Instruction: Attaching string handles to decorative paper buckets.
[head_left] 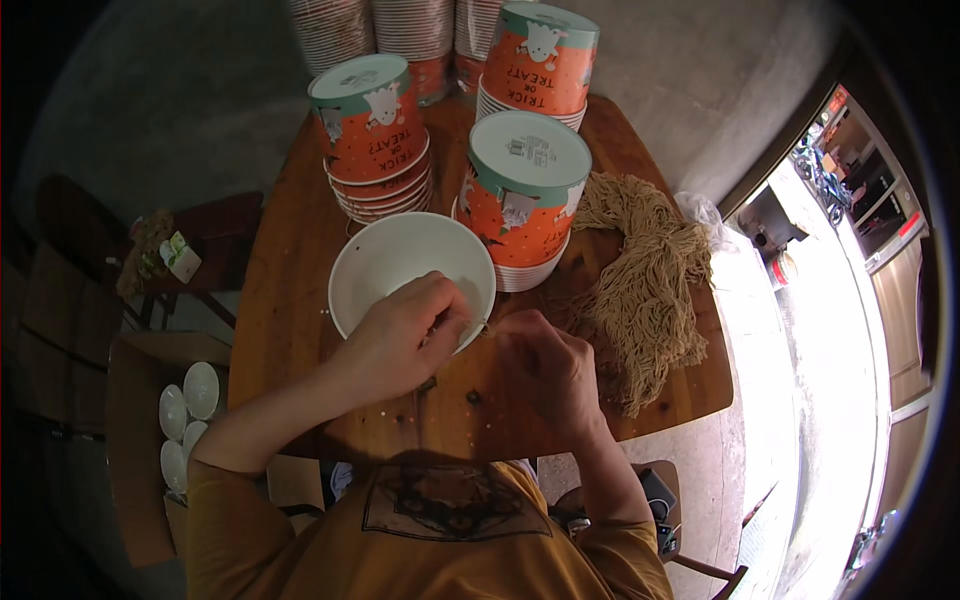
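Observation:
An open white paper bucket stands near the table's front edge, its mouth turned up and a small dark hole in its far left wall. My left hand reaches over its near rim with fingers curled closed; what lies between the fingertips is hidden. Close beside the rim on the right, my right hand is pinched closed, slightly blurred. A short bit of thin tan cord shows between both hands at the rim. To the right of my right hand lies a loose bundle of tan cords.
Upside-down stacks of orange printed buckets stand behind: a left stack, a near right stack and a far right stack. They rest on a wooden table. A cardboard box with several white buckets sits lower left. A chair stands lower right.

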